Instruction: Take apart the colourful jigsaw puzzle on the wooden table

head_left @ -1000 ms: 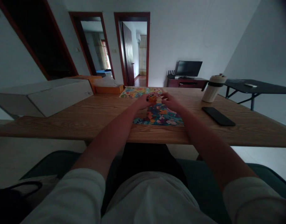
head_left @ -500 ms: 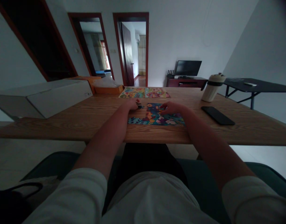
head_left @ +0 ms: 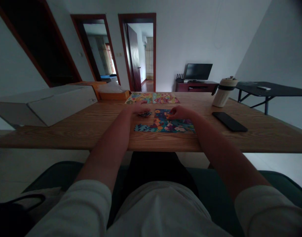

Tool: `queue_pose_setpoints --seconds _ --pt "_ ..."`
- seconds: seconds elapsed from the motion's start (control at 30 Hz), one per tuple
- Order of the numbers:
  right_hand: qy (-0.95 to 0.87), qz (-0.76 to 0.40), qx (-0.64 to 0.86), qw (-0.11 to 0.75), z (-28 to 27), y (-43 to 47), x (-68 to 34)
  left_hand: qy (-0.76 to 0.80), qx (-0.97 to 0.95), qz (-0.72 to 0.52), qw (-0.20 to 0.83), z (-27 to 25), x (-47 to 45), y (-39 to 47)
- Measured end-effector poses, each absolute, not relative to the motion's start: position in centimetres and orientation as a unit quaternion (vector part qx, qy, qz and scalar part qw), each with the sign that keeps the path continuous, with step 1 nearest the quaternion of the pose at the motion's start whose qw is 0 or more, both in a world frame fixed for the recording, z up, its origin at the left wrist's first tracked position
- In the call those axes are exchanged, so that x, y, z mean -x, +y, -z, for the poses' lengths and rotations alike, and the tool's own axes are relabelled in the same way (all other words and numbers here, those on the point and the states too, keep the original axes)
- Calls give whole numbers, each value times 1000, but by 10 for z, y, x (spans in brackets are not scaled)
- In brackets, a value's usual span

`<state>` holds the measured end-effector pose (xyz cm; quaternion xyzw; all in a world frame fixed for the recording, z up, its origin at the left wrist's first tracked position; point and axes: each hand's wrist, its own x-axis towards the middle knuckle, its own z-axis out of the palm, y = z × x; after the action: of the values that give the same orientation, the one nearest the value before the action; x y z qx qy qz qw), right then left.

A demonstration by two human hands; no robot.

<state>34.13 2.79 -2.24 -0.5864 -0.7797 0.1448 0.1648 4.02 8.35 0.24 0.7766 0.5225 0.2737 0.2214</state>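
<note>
Both bare forearms are reaching forward from short white sleeves, crossing the near edge of the worktop and converging toward its middle. The left hand (head_left: pixel 137 107) is lying palm down, fingers curled loosely. The right hand (head_left: pixel 180 112) is resting low, its fingers (head_left: pixel 171 114) bent and pointing left toward the other hand.

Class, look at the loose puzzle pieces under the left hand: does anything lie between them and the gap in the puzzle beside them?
Nothing visible does. The loose pieces lie at the left hand, with only bare table between them and the puzzle. The right hand rests on the puzzle's far side.
</note>
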Motion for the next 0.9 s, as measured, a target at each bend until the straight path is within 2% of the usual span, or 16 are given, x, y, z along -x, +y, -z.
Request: queue_pose_setpoints --seconds 0.23,0.4,0.53,0.63,0.73,0.9 --pt "-787 -129 498 339 20 16 -318 442 -807 -224 321 -6 -94 50" --pt "-783 -111 459 405 20 16 -315 434 -803 -310 267 -12 -86 54" --pt "-744 -93 538 386 24 27 -331 524 -742 -407 95 -14 -51 79" --pt "-736 -86 586 328 28 35 -341 578 -726 -372 21 -10 -33 88" --pt "-742 -95 601 282 32 39 -344 587 -765 -261 46 -5 -31 86" --pt "-749 -107 595 273 37 43 -342 575 -801 -134 101 1 -39 81"
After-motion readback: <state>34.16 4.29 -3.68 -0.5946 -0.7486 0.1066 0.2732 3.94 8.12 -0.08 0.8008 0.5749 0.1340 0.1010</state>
